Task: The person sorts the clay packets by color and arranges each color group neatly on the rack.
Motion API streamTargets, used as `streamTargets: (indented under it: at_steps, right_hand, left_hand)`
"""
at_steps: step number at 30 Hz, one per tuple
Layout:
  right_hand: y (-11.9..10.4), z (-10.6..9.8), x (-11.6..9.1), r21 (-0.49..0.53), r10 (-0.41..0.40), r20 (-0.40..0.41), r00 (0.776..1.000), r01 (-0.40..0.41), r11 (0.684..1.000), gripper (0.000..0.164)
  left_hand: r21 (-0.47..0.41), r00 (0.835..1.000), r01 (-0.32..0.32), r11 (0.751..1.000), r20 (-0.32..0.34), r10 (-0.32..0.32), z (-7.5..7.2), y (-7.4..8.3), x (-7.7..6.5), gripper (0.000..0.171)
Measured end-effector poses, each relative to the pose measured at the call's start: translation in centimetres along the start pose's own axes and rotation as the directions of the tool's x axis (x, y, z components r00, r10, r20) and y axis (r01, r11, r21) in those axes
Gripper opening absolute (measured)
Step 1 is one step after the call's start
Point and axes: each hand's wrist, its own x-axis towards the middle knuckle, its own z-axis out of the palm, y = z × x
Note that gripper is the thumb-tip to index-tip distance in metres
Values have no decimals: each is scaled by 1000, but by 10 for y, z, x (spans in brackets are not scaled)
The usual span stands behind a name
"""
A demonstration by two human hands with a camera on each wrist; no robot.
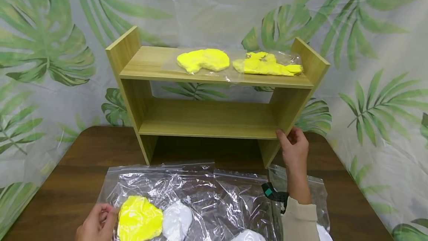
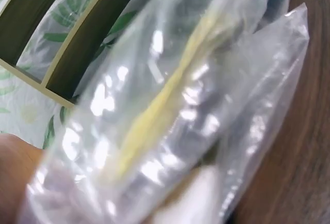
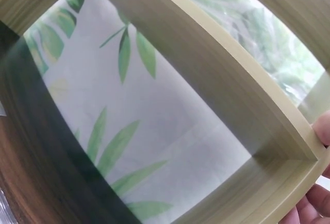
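Note:
A small wooden shelf unit [image 1: 207,120] stands on the table, its front facing me. My right hand [image 1: 295,146] grips its right side panel, thumb on the front edge near the middle board and fingers behind. The right wrist view shows part of that hand [image 3: 314,203] on the panel's edge. My left hand [image 1: 97,223], fingers curled, pinches the left edge of a clear zip bag [image 1: 113,181] holding a flat yellow lump [image 1: 139,218]. In the left wrist view this plastic bag [image 2: 149,105] fills the middle, blurred, and hides most of the fingers.
Two clear bags with yellow lumps [image 1: 204,60] [image 1: 267,66] lie on the top board. More zip bags with white lumps [image 1: 177,221] [image 1: 249,235] overlap along the table's front. Another bag [image 1: 315,192] lies partly under my right forearm. A leaf-print cloth [image 1: 207,6] hangs behind.

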Motion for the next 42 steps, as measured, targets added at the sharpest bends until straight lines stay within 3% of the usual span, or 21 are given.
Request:
streamTargets:
  at_steps: [3, 8, 11, 13, 19, 21, 27, 35, 38, 42]
  right_hand:
    - [1, -1, 1, 5, 1, -7, 1000, -1, 1000, 28]
    - [2, -2, 2, -9, -12, -15, 1000, 12, 1000, 31]
    - [3, -2, 2, -9, -21, -19, 1000, 21, 1000, 31]
    - [3, -2, 2, -4, -26, -21, 999, 26, 1000, 31]
    - [2, 0, 2, 21, -54, -21, 998, 54, 998, 25]
    - [3, 0, 2, 24, -64, -22, 998, 64, 998, 24]
    - [5, 0, 4, 35, -48, -14, 999, 48, 998, 22]
    - [4, 0, 3, 7, -14, 10, 1000, 14, 1000, 26]
    - [3, 0, 3, 14, -1, 14, 1000, 1, 1000, 28]
    - [3, 0, 4, 27, 7, 13, 1000, -7, 1000, 27]
  left_hand:
    - [-32, 997, 43, 999, 64, -41, -1, -1, 3, 21]
    - [-111, 976, 97, 989, 205, -73, -3, -5, 11, 53]
    - [-190, 966, 116, 975, 251, -66, -4, -10, 13, 67]
    - [-228, 963, 134, 964, 258, -73, -4, -12, 14, 70]
    - [-213, 947, 185, 959, 299, -116, -6, -13, 17, 79]
    - [-246, 945, 195, 949, 306, -115, -6, -13, 16, 78]
    - [-381, 960, 166, 909, 274, -61, -2, -12, 10, 65]
    - [-477, 973, 91, 874, 229, 24, 6, -13, 6, 46]
    - [-440, 968, 122, 890, 252, -8, 5, -11, 6, 54]
    - [-429, 947, 181, 885, 318, -40, 3, -7, 6, 74]
